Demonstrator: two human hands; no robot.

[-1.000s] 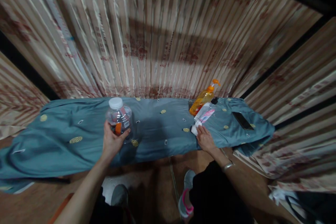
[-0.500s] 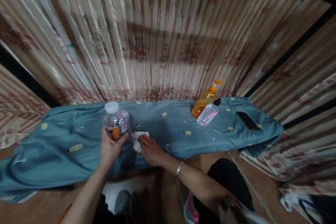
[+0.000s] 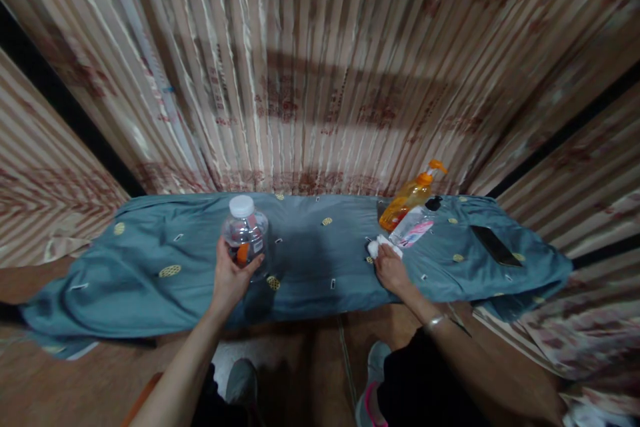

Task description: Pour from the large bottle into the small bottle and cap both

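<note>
My left hand (image 3: 231,275) is wrapped round the lower part of a clear plastic jar (image 3: 253,227) with a white lid, which stands upright on the blue-green cloth. Something orange shows on or inside the jar. In my right hand (image 3: 391,271) is a crumpled white tissue (image 3: 376,247), pressed to the cloth. Just beyond those fingers is a clear bottle (image 3: 413,225) with a black cap and a pink-and-white label. Behind it, a yellow pump bottle (image 3: 406,201) with an orange top leans to the right in my view.
The blue-green patterned cloth (image 3: 305,247) covers a long, narrow surface. A dark phone (image 3: 495,245) lies near its right end. Pleated curtains (image 3: 310,80) hang behind and at both sides, with dark poles at the corners. My shoes (image 3: 242,381) are on the floor below.
My right hand has moved right with the tissue, from beside the jar to the black-capped bottle. My left hand still holds the jar. The whole view has shifted slightly.
</note>
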